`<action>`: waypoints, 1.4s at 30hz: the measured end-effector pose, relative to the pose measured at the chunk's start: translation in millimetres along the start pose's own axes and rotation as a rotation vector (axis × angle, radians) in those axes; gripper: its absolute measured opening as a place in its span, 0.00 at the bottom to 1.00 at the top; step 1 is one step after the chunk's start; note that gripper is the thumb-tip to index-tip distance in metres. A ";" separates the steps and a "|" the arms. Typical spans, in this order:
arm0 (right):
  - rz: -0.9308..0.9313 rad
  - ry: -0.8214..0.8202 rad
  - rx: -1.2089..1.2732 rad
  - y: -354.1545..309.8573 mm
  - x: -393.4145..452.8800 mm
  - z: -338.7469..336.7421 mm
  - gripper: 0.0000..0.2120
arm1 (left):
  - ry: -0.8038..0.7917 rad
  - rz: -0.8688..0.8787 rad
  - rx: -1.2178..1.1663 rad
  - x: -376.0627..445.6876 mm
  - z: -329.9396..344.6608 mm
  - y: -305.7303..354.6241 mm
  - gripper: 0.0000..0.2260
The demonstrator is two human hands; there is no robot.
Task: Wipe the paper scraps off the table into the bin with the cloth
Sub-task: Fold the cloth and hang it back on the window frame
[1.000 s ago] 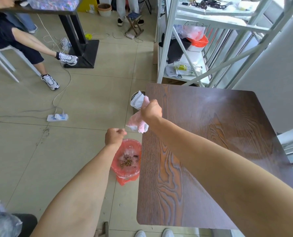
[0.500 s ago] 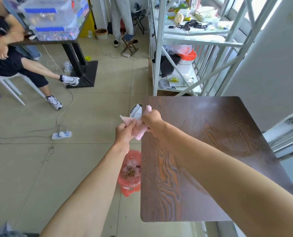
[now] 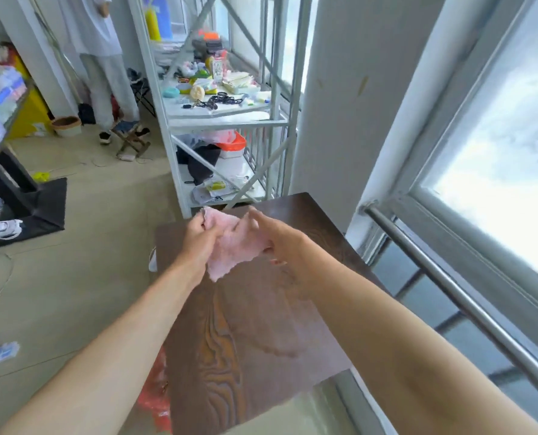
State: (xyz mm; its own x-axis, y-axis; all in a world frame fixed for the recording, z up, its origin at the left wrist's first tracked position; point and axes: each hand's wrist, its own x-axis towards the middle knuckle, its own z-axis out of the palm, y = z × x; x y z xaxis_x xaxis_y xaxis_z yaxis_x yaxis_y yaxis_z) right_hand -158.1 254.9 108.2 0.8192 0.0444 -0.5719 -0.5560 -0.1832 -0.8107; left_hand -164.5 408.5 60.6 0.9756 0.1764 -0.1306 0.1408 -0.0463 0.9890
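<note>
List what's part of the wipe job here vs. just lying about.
Job:
- pink cloth, held by left hand and right hand
- wooden table, no scraps visible
- bin with red bag, mostly hidden beside the table

Lying about:
- metal shelf unit with clutter
- small folding stool
- brown pot
- black table base

The cloth (image 3: 234, 246) is pale pink, soft and fuzzy, with a ragged lower edge. It hangs crumpled and partly spread above the far part of the dark wood-grain bench (image 3: 261, 324), clear of its surface. Its upper left corner is bunched; its lower corner droops to a point. The bin (image 3: 154, 400), lined with a red-orange bag, stands on the floor beside the bench's near left edge, mostly hidden.
</note>
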 end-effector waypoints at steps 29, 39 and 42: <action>0.076 0.552 0.403 103.8 56.2 -344.7 0.18 | -0.555 -0.009 0.483 67.2 395.5 21.4 0.19; 0.090 0.839 0.179 107.3 71.9 -358.1 0.14 | -0.570 0.003 0.563 92.4 427.7 2.9 0.13; 0.072 0.825 -0.021 105.7 75.5 -359.2 0.16 | -0.674 0.082 0.677 98.0 437.7 1.3 0.21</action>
State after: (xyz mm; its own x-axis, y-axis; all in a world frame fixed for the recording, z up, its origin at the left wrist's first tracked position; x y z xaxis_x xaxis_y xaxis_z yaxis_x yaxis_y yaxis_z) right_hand -104.5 -113.9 24.4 0.6261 -0.7017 -0.3402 -0.6151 -0.1762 -0.7685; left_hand 5.0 -4.6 18.5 0.8485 -0.4458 -0.2850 -0.0706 -0.6293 0.7740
